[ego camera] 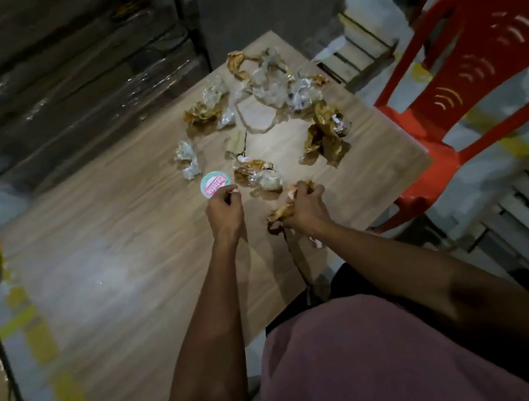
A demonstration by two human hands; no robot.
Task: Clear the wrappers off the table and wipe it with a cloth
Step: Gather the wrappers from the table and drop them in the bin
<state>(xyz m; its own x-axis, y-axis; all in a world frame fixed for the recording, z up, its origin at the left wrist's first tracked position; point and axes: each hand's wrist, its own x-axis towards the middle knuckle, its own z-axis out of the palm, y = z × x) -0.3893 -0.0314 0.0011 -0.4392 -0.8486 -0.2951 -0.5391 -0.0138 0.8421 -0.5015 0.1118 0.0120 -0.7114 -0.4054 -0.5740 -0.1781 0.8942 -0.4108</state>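
the right hand (304, 209) had its grip closed on a brown wrapper (279, 213) at the bench (94, 227) edge, the left hand (224, 208) pinched something small, so gathering the far wrappers (274, 94) inward seemed wise.

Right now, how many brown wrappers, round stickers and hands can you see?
Brown wrappers: 5, the last one gripped in the right hand; small scraps are too blurred to count
Round sticker: 1
Hands: 2, counting the left hand
Total: 8
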